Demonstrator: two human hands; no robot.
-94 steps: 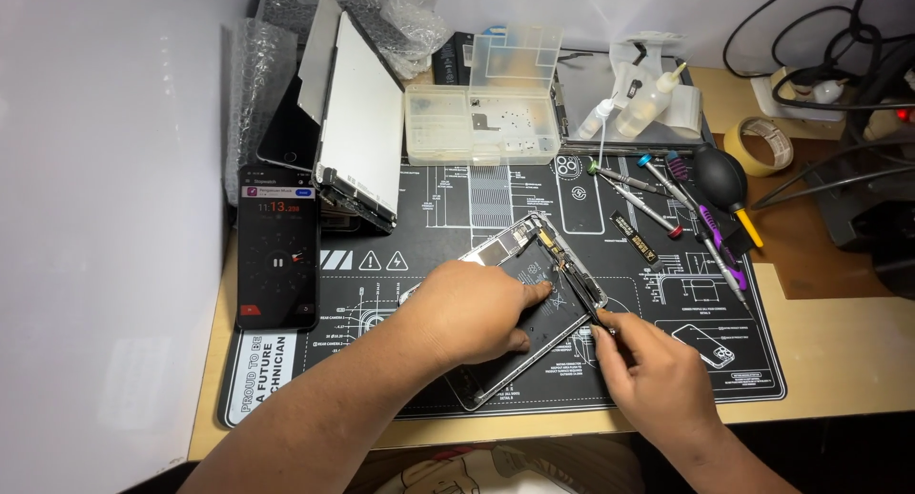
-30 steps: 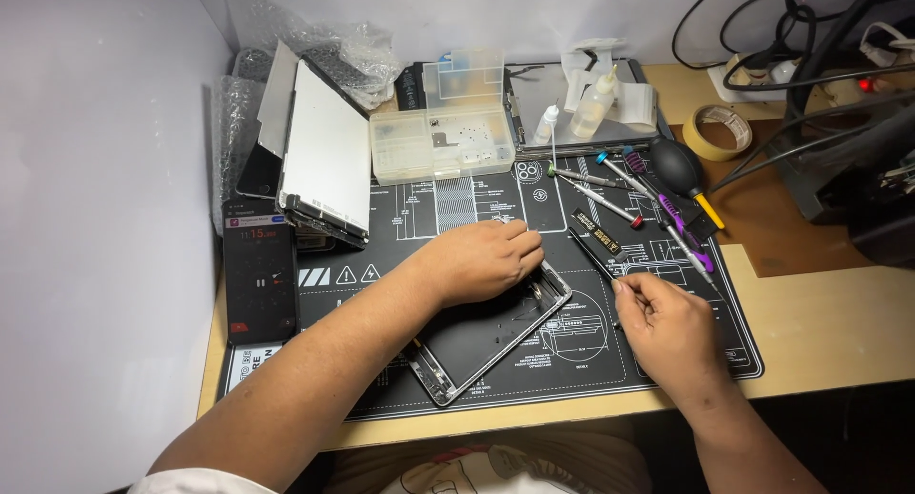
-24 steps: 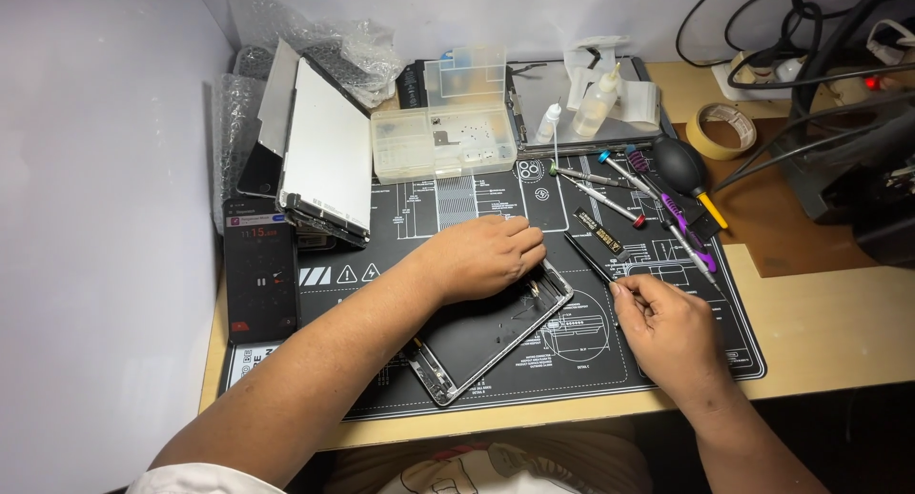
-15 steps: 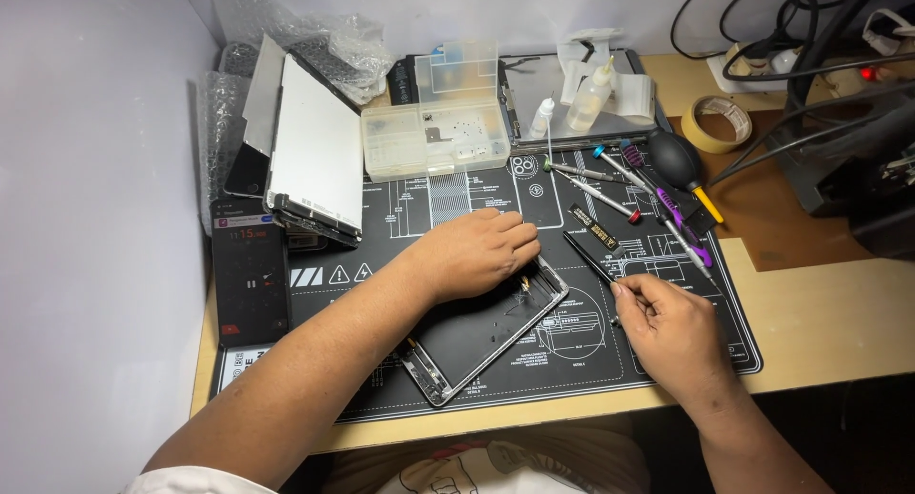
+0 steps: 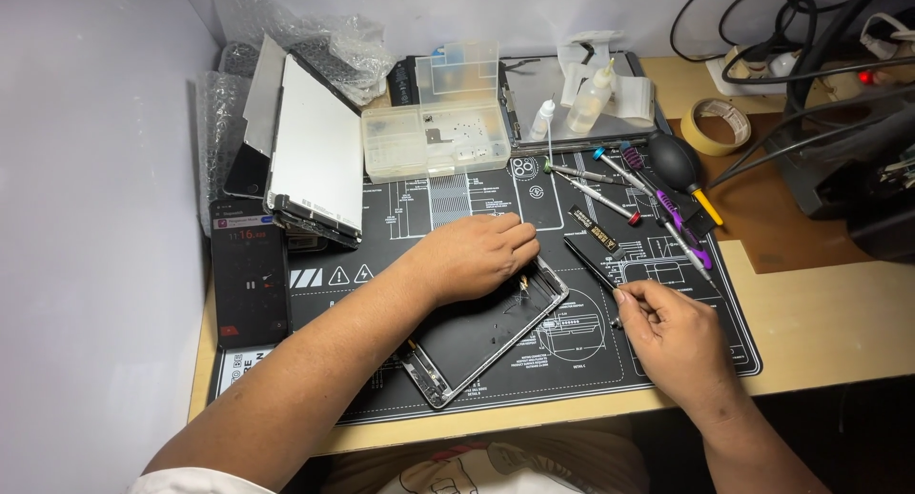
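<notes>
An opened tablet housing (image 5: 477,337) lies tilted on the black repair mat (image 5: 419,199). My left hand (image 5: 472,258) rests on its upper corner, fingers curled and pinching something small at the frame's far edge. My right hand (image 5: 672,337) is to the right of the housing on the mat, gripping a thin black tool (image 5: 591,265) whose tip points up and left, away from the housing. A small orange flex part (image 5: 524,284) shows inside the housing near my left fingers.
A detached screen panel (image 5: 315,165) leans at the back left. A phone (image 5: 250,280) lies at the mat's left edge. A clear parts box (image 5: 434,137), small bottles (image 5: 591,94), screwdrivers (image 5: 610,184), an air blower (image 5: 672,156) and a tape roll (image 5: 720,124) sit behind. Cables crowd the right.
The housing has been turned and now lies lower on the mat. My right hand pulled the tool off the housing's edge and moved right; my left hand stayed on the upper corner.
</notes>
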